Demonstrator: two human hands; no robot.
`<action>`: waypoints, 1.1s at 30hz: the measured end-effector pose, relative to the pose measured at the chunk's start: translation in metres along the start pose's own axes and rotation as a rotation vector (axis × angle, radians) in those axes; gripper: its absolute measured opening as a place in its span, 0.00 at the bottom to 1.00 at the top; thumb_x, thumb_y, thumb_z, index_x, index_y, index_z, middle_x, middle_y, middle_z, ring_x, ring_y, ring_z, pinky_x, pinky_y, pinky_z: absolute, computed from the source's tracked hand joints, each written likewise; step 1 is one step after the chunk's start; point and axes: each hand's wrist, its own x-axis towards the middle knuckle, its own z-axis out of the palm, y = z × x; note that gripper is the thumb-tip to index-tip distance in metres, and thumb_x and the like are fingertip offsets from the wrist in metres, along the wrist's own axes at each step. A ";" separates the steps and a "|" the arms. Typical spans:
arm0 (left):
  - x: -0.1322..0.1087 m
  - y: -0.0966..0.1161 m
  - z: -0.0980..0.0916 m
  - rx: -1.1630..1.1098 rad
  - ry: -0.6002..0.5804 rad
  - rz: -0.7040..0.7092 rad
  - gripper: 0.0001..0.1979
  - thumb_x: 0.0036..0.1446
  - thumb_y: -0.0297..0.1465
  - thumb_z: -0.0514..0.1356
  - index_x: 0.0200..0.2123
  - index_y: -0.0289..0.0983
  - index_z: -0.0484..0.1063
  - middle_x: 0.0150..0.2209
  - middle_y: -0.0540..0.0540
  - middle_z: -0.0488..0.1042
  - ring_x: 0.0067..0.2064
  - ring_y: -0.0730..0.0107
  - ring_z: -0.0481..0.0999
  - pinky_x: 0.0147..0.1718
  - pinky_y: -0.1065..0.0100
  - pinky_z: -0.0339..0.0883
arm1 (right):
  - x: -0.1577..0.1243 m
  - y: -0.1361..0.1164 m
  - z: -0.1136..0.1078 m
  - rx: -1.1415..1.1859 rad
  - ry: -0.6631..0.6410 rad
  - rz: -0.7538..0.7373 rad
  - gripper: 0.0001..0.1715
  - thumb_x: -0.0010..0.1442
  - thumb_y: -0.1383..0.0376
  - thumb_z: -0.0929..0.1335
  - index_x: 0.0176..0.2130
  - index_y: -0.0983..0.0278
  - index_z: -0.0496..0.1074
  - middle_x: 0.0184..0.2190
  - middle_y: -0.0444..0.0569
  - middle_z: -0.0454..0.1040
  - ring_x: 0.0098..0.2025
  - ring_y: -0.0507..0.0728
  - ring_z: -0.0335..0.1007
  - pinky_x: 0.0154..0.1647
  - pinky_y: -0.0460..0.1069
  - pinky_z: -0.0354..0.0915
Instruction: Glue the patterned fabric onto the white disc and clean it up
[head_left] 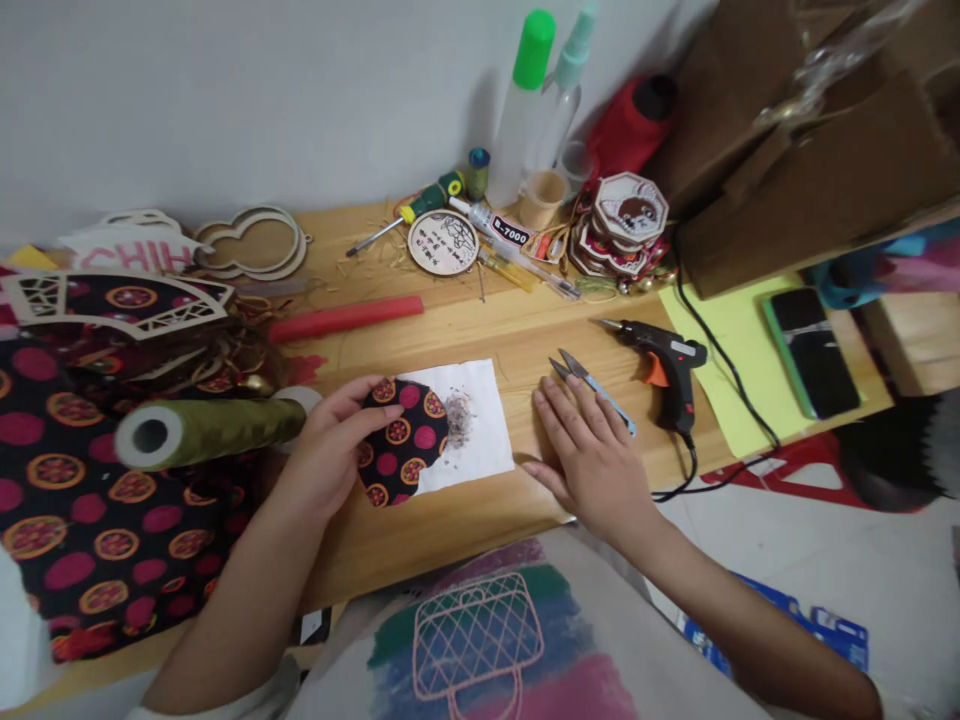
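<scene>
Glue tube [504, 229] reads "B-7000" — writing on round plaque [442, 243] unreadable.

On the wooden desk [465, 525] a black glue gun [664, 362] lies on its side, its cable running over a yellow sheet [739, 345] – a dark phone [811, 350] rests near that sheet. Further back lie a red stick [345, 318], a screwdriver [421, 204], a round wooden disc [443, 242] and a glue tube [501, 229]. A bottle with green cap [521, 105] stands at the wall. At the left, a green roll [214, 430] lies over a large patterned cloth [75, 530] – gourd-shaped frames [255, 245] behind it.
</scene>
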 end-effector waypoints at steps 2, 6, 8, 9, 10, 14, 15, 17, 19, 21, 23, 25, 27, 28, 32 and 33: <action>0.000 0.000 0.000 -0.009 -0.004 -0.002 0.14 0.30 0.28 0.69 0.27 0.36 0.75 0.25 0.53 0.75 0.25 0.75 0.71 0.25 0.76 0.64 | 0.005 -0.001 0.002 0.000 0.013 0.003 0.42 0.62 0.45 0.56 0.63 0.72 0.58 0.63 0.55 0.59 0.66 0.63 0.48 0.64 0.57 0.44; 0.000 -0.001 0.000 -0.004 0.004 -0.025 0.15 0.30 0.29 0.70 0.28 0.36 0.75 0.24 0.53 0.76 0.25 0.75 0.72 0.25 0.76 0.64 | 0.019 -0.003 0.005 -0.017 0.055 0.044 0.47 0.60 0.42 0.55 0.63 0.75 0.57 0.64 0.56 0.58 0.66 0.63 0.48 0.65 0.57 0.44; 0.000 -0.002 0.000 -0.005 0.013 -0.027 0.16 0.29 0.29 0.70 0.28 0.37 0.75 0.24 0.53 0.76 0.25 0.74 0.72 0.25 0.76 0.64 | 0.022 -0.002 0.005 -0.023 0.052 0.037 0.49 0.60 0.41 0.55 0.62 0.76 0.57 0.64 0.56 0.57 0.66 0.63 0.47 0.65 0.57 0.44; 0.000 -0.002 -0.001 -0.004 0.015 -0.029 0.17 0.29 0.29 0.70 0.29 0.37 0.75 0.24 0.53 0.76 0.26 0.73 0.73 0.25 0.76 0.64 | 0.021 -0.001 0.004 -0.023 0.047 0.022 0.49 0.60 0.40 0.54 0.62 0.76 0.57 0.64 0.55 0.56 0.66 0.63 0.47 0.65 0.57 0.44; 0.001 -0.002 -0.001 -0.004 0.018 -0.031 0.17 0.29 0.29 0.70 0.29 0.37 0.75 0.24 0.53 0.76 0.26 0.73 0.73 0.24 0.76 0.63 | 0.019 0.000 0.003 -0.020 0.039 -0.001 0.49 0.59 0.40 0.54 0.62 0.75 0.57 0.64 0.55 0.56 0.67 0.62 0.46 0.65 0.57 0.44; 0.001 -0.002 0.000 -0.009 0.023 -0.020 0.16 0.27 0.28 0.70 0.27 0.37 0.75 0.23 0.53 0.75 0.25 0.74 0.71 0.24 0.76 0.63 | -0.001 0.007 -0.001 0.005 -0.002 -0.110 0.50 0.58 0.40 0.56 0.62 0.75 0.57 0.64 0.55 0.57 0.67 0.62 0.46 0.65 0.57 0.44; 0.000 -0.002 0.000 -0.012 0.026 -0.011 0.16 0.27 0.28 0.69 0.26 0.37 0.75 0.23 0.53 0.75 0.25 0.74 0.71 0.24 0.76 0.63 | -0.007 0.009 -0.003 0.014 -0.016 -0.131 0.50 0.58 0.40 0.56 0.63 0.75 0.56 0.64 0.55 0.57 0.67 0.63 0.46 0.65 0.58 0.44; 0.000 -0.002 0.000 -0.008 0.024 0.001 0.15 0.28 0.28 0.69 0.26 0.37 0.74 0.23 0.53 0.75 0.24 0.74 0.70 0.23 0.75 0.62 | -0.020 0.012 -0.005 0.036 -0.041 -0.179 0.49 0.59 0.40 0.56 0.64 0.74 0.54 0.64 0.56 0.58 0.67 0.62 0.45 0.65 0.59 0.45; 0.001 -0.003 0.001 0.010 0.025 0.018 0.14 0.28 0.28 0.68 0.26 0.37 0.74 0.23 0.53 0.74 0.24 0.73 0.70 0.23 0.75 0.62 | -0.031 0.015 -0.006 0.055 -0.063 -0.230 0.48 0.59 0.41 0.57 0.65 0.72 0.52 0.63 0.56 0.59 0.67 0.62 0.45 0.65 0.59 0.47; 0.001 -0.003 0.002 0.022 0.025 0.030 0.15 0.28 0.28 0.68 0.27 0.37 0.74 0.24 0.53 0.74 0.25 0.73 0.71 0.24 0.74 0.63 | -0.039 0.017 -0.006 0.064 -0.081 -0.261 0.47 0.59 0.42 0.58 0.65 0.70 0.51 0.63 0.55 0.60 0.68 0.61 0.44 0.64 0.58 0.48; 0.001 -0.004 0.002 0.025 0.022 0.039 0.15 0.28 0.28 0.68 0.27 0.37 0.73 0.25 0.53 0.75 0.26 0.72 0.72 0.25 0.74 0.65 | -0.043 0.017 -0.006 0.061 -0.092 -0.273 0.47 0.59 0.42 0.57 0.65 0.69 0.52 0.63 0.54 0.60 0.68 0.61 0.43 0.64 0.58 0.48; 0.001 -0.004 0.003 0.029 0.026 0.041 0.16 0.28 0.28 0.68 0.27 0.37 0.73 0.25 0.53 0.75 0.26 0.71 0.72 0.25 0.74 0.65 | -0.042 0.016 -0.005 0.060 -0.088 -0.291 0.47 0.59 0.41 0.57 0.64 0.69 0.54 0.63 0.53 0.60 0.68 0.62 0.42 0.65 0.58 0.47; 0.000 -0.004 0.003 0.032 0.035 0.041 0.16 0.28 0.28 0.68 0.27 0.38 0.73 0.24 0.53 0.74 0.26 0.71 0.71 0.24 0.74 0.64 | -0.038 0.013 -0.005 0.073 -0.085 -0.313 0.48 0.58 0.40 0.57 0.64 0.70 0.55 0.63 0.53 0.61 0.68 0.62 0.41 0.65 0.58 0.46; 0.000 -0.004 0.003 0.032 0.037 0.045 0.16 0.28 0.28 0.68 0.27 0.38 0.73 0.24 0.53 0.74 0.25 0.71 0.71 0.23 0.74 0.64 | -0.035 0.011 -0.005 0.083 -0.092 -0.319 0.49 0.58 0.39 0.57 0.64 0.70 0.55 0.63 0.53 0.60 0.68 0.62 0.41 0.65 0.58 0.46; 0.000 -0.006 0.002 0.042 0.021 0.068 0.14 0.29 0.29 0.68 0.26 0.38 0.73 0.24 0.53 0.74 0.26 0.70 0.72 0.24 0.73 0.64 | -0.024 0.005 -0.004 0.084 -0.109 -0.331 0.50 0.57 0.38 0.54 0.64 0.68 0.54 0.64 0.51 0.59 0.68 0.62 0.42 0.65 0.58 0.45; 0.000 -0.006 0.002 0.045 0.017 0.072 0.14 0.30 0.29 0.68 0.27 0.38 0.73 0.25 0.53 0.74 0.26 0.70 0.72 0.24 0.73 0.64 | -0.022 0.005 -0.004 0.069 -0.098 -0.328 0.50 0.57 0.38 0.54 0.64 0.68 0.54 0.64 0.51 0.58 0.68 0.62 0.42 0.65 0.58 0.44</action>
